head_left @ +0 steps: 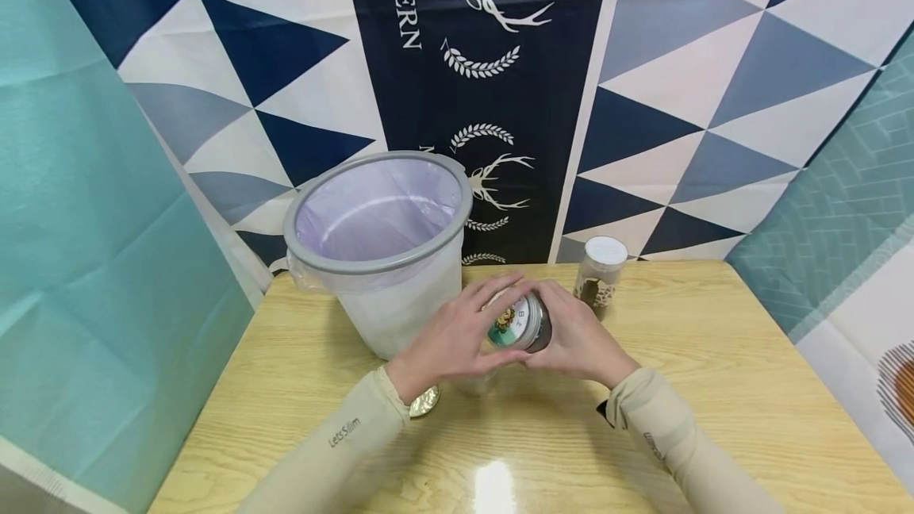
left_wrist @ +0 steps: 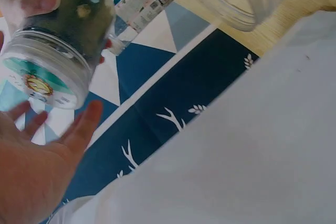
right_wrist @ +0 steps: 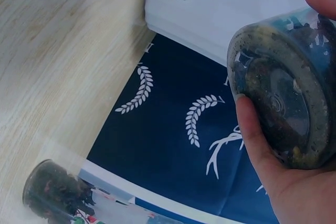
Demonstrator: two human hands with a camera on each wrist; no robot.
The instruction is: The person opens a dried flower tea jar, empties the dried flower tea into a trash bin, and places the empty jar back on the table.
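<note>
Ideally, the right hand (head_left: 580, 337), wrapped round the tilted, dark-filled screw-top jar (head_left: 545, 331) at four o'clock from the bin (head_left: 417, 309), should hold firm, while the left hand (head_left: 466, 326), fingers spread about the labelled lid (head_left: 512, 322), would best grip its rim evenly

The held jar (right_wrist: 281, 93) looks glossy plastic, the table (head_left: 714, 395) smooth, shiny wood.

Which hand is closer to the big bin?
The left hand: it's in front of the bin, toward its right side. The right hand is farther right, gripping the jar.
</note>
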